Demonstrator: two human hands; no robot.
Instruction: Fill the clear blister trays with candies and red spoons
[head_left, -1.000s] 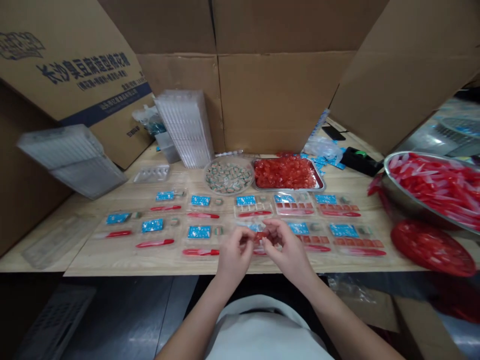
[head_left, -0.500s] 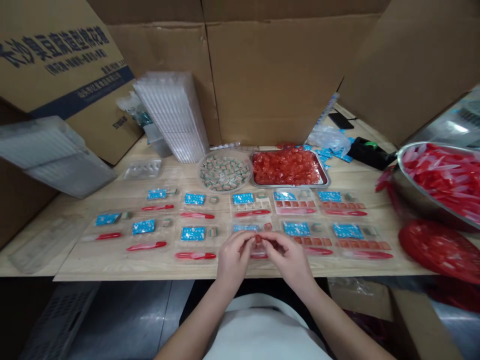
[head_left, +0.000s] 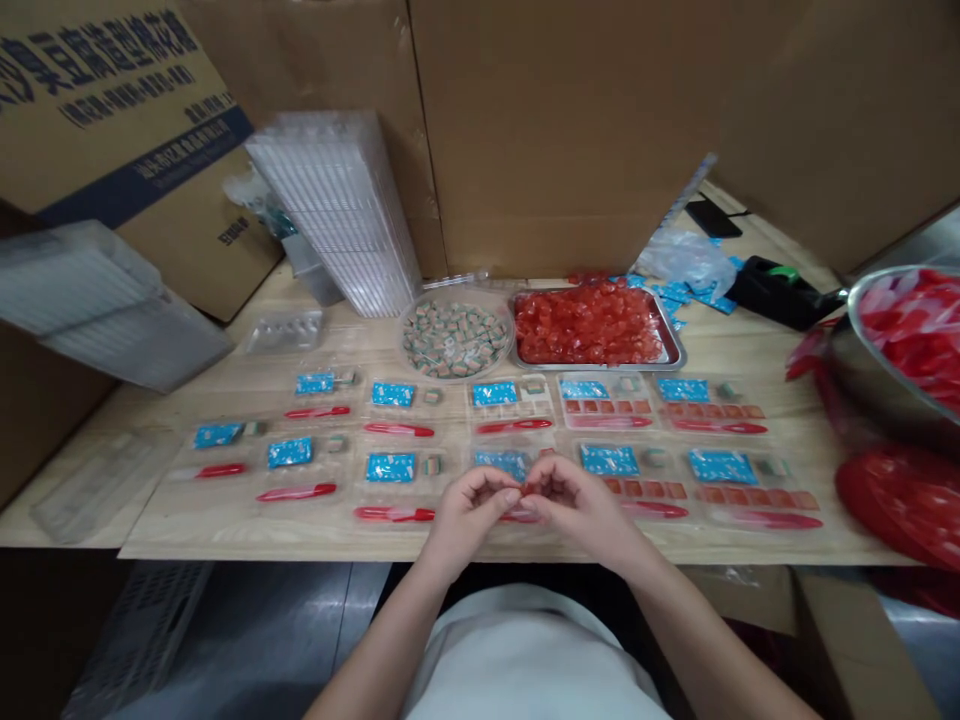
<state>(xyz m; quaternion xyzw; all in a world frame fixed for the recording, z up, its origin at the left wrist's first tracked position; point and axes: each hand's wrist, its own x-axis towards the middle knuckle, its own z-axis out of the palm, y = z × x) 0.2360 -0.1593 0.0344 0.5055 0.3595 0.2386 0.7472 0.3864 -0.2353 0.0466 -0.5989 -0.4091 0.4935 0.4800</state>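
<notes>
My left hand [head_left: 472, 510] and my right hand [head_left: 576, 508] meet over a clear plastic tray near the table's front edge. Their fingertips pinch a small red gummy-like piece [head_left: 526, 490] between them, mostly covered by the fingers. Beneath the hands, that tray holds a blue packet [head_left: 499, 462]; the hands hide much of the rest. To the right, a filled tray carries a blue packet [head_left: 609, 460], a row of red squares [head_left: 651, 489] and a red-handled plastic piece [head_left: 656, 510]. On the left, another tray has a blue packet [head_left: 390, 467], a striped cube [head_left: 433, 465] and a red-handled piece [head_left: 394, 514].
Behind the trays stand a round dish of striped cubes [head_left: 454, 340] and a metal tray heaped with red pieces [head_left: 592, 325]. Stacked clear trays [head_left: 341, 205] rise at the back left. A metal bowl [head_left: 874, 350] and red bag [head_left: 892, 500] are at right; cardboard [head_left: 570, 140] walls the back.
The view has shifted slightly, so the right-hand trays and bowl appear farther right. Both hands stay together at the same tray, and their fingertips now cover more of the red piece.
</notes>
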